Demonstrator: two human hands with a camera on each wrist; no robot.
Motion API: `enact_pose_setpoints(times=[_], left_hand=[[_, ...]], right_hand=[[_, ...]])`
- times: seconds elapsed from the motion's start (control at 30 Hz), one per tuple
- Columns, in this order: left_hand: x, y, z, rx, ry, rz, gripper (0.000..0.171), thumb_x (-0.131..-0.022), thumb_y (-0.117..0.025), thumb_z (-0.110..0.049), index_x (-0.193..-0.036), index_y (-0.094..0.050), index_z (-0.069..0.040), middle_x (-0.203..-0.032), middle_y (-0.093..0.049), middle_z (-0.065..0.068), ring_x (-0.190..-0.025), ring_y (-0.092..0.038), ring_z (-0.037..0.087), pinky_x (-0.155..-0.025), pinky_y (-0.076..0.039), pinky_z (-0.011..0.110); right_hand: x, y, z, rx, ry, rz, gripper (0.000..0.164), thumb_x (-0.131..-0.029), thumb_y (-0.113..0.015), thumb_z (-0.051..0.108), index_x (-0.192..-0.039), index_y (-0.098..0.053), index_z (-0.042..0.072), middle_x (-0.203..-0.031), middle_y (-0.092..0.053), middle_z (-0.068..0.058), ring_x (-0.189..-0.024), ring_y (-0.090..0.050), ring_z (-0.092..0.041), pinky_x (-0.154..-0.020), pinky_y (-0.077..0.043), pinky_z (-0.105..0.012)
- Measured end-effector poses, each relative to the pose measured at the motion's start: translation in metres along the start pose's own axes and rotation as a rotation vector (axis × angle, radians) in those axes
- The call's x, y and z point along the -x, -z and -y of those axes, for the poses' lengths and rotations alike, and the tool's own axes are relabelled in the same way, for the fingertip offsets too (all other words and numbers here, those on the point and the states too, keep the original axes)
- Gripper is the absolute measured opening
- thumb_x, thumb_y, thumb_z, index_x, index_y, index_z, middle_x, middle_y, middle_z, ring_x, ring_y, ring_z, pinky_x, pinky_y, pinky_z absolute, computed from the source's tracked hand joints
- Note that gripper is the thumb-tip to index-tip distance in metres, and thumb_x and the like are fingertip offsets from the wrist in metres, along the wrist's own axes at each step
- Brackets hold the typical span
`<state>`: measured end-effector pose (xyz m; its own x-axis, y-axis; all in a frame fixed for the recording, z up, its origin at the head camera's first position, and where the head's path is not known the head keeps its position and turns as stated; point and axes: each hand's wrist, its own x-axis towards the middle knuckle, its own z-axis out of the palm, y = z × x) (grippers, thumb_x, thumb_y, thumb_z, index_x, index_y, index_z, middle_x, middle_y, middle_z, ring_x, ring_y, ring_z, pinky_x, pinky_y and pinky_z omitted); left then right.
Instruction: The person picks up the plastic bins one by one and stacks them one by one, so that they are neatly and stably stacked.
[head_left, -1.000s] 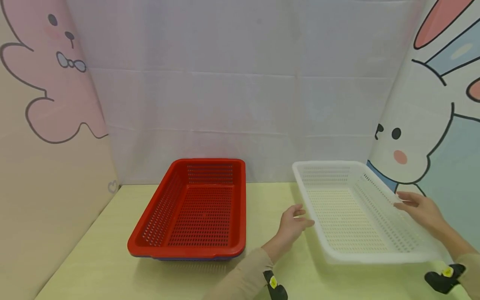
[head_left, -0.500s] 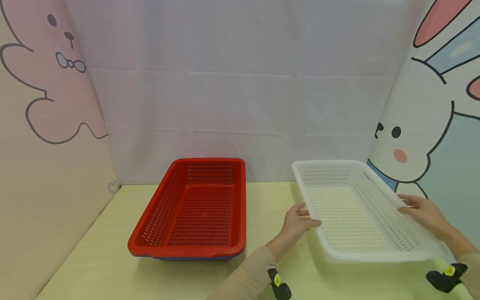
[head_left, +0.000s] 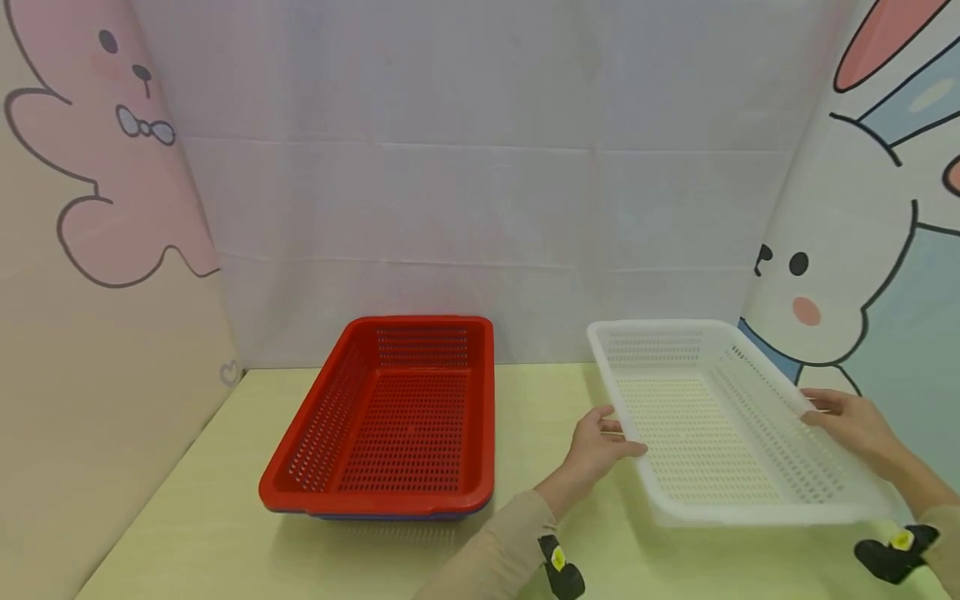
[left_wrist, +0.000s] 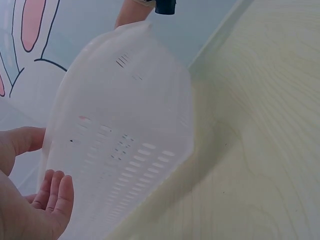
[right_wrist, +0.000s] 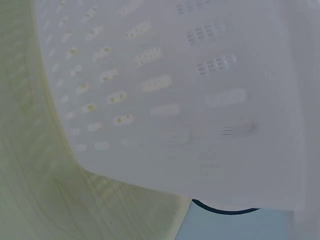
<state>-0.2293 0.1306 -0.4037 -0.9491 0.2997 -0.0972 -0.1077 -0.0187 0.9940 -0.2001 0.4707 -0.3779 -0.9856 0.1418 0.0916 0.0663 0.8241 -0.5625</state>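
A white rectangular plastic basket (head_left: 765, 514) with slotted walls and base is at the right of the table. My left hand (head_left: 592, 454) grips its left rim, thumb over the edge and fingers along the outer side. On the opposite rim my right hand (head_left: 855, 427) pinches the edge, its thumb on top and some fingers hidden behind the wall. The left wrist view shows the basket's outer wall (left_wrist: 150, 90) beside my fingers (left_wrist: 62, 195). Only the basket's slotted wall (right_wrist: 225, 165) and the table appear in the right wrist view; the hand is out of that frame.
A red slotted basket (head_left: 375, 502) stands left of centre, nested on a blue-purple one (head_left: 390, 517) whose edge peeks out below. Pale yellow-green wood-look table (head_left: 195, 533) lies underneath. A white curtain-like backdrop (head_left: 420, 200) closes the rear; cartoon-printed panels (head_left: 817, 200) flank it.
My left hand has moved right, its thumb coming over the white basket's left rim. My right hand has settled onto the right rim. The baskets stay about where they were.
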Motion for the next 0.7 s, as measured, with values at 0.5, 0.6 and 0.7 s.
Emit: enact_pose_setpoints(times=[0.5,0.6,0.7], left_hand=[[0.002,0.0,-0.006,-0.024,0.003,-0.037,0.064,-0.068,-0.074,0.003,-0.125,-0.047,-0.001,-0.099,-0.056,0.005,-0.09,-0.055,0.02,-0.079,-0.049,0.036],[0.004,0.001,-0.01,-0.038,0.0,-0.043,0.065,-0.067,-0.075,0.003,-0.126,-0.047,-0.001,-0.097,-0.056,0.004,-0.088,-0.055,0.018,-0.077,-0.05,0.035],[0.006,0.003,-0.016,-0.054,-0.008,-0.056,0.066,-0.066,-0.075,0.003,-0.125,-0.047,-0.001,-0.095,-0.056,0.004,-0.085,-0.055,0.017,-0.075,-0.05,0.033]], right_hand=[[-0.002,-0.003,0.004,-0.028,-0.029,-0.031,0.048,-0.089,-0.048,0.013,-0.122,-0.037,-0.02,-0.105,-0.049,-0.04,-0.06,-0.057,-0.008,-0.05,-0.049,-0.026],[-0.003,-0.004,0.006,-0.045,-0.042,-0.023,0.049,-0.089,-0.047,0.012,-0.124,-0.035,-0.02,-0.107,-0.047,-0.04,-0.061,-0.058,-0.012,-0.051,-0.051,-0.027],[-0.004,-0.003,0.01,-0.051,-0.037,-0.018,0.049,-0.09,-0.046,0.012,-0.125,-0.034,-0.02,-0.109,-0.046,-0.041,-0.062,-0.059,-0.013,-0.052,-0.051,-0.028]])
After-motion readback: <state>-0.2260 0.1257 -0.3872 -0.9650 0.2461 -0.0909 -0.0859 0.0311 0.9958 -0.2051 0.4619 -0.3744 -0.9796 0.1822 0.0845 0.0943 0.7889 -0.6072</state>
